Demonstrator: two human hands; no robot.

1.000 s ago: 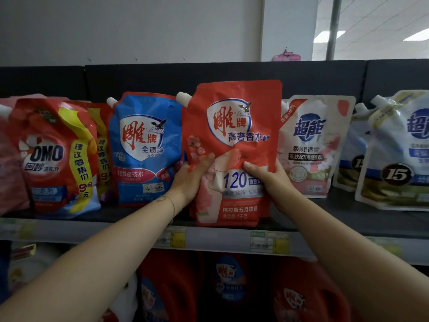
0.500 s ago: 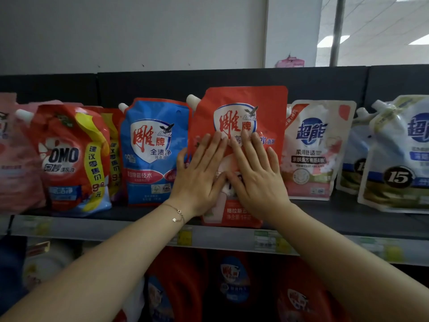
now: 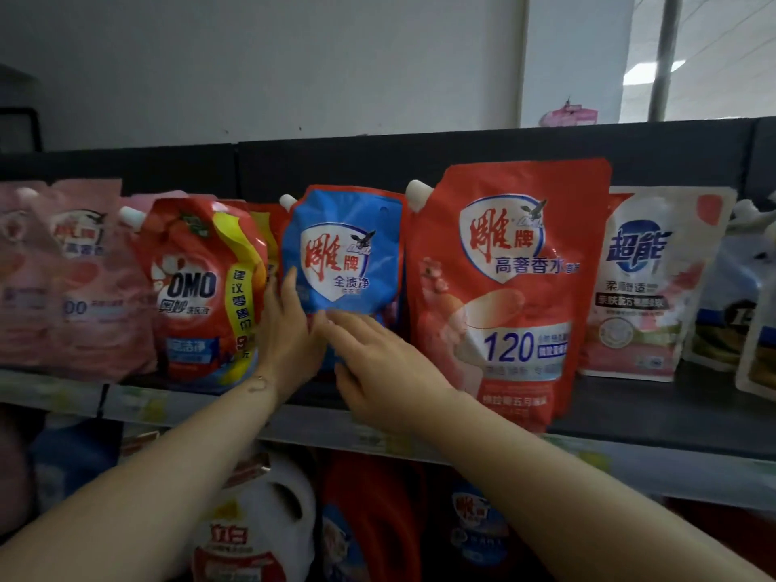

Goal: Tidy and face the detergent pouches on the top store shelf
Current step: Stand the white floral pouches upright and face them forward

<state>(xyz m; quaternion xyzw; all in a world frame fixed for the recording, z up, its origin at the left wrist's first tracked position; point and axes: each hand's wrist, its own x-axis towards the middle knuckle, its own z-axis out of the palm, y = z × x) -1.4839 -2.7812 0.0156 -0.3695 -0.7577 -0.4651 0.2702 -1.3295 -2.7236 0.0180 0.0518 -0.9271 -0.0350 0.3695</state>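
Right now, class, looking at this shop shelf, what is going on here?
A person is tidying soft detergent pouches on the dark top shelf. Both hands are on the blue stand-up pouch with a white spout: the left hand lies along its left edge, the right hand reaches across its lower front with fingers straight. The tall red pouch marked 120 stands upright beside it, facing forward.

The left hand (image 3: 289,342) and right hand (image 3: 378,371) hide the lower half of the blue pouch (image 3: 344,245); pink pouches (image 3: 63,279) blur at left; price tags (image 3: 138,407) illegible.
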